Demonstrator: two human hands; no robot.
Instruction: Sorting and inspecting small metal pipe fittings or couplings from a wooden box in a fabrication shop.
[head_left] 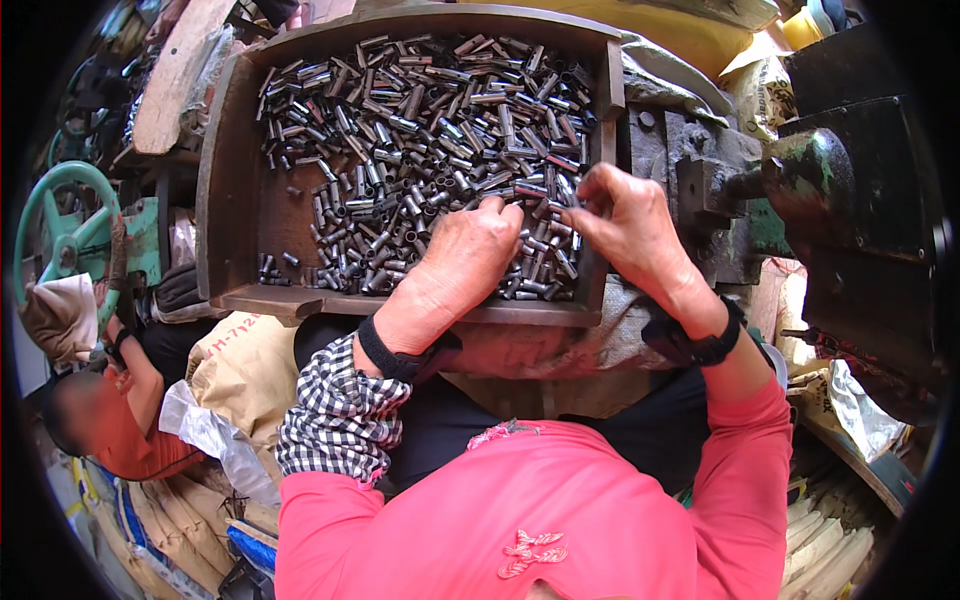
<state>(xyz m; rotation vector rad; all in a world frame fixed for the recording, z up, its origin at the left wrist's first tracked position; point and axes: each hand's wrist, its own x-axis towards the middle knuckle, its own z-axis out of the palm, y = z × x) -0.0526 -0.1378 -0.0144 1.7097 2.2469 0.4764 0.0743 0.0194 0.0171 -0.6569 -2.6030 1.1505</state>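
A wooden tray (pixel 232 180) in front of me holds a heap of small metal tubes (pixel 400 120), shiny and dark, some longer and some short. Over the right part of the heap, my left hand (pixel 470 250) is closed with its fingers bunched, and whatever they grip is hidden behind the knuckles. Just to its right, my right hand (pixel 635 225) is closed in a pinch close to the tray's right wall. A small metal tube shows at its thumb tip. The two hands are a short way apart, with loose tubes between and below them.
A dark machine (pixel 850 190) stands close at the right. At the left are a green handwheel (pixel 65 240) and another person in an orange shirt (pixel 135 430). A paper sack (pixel 245 365) lies left of my legs. Grey sacking (pixel 520 350) lies under the tray.
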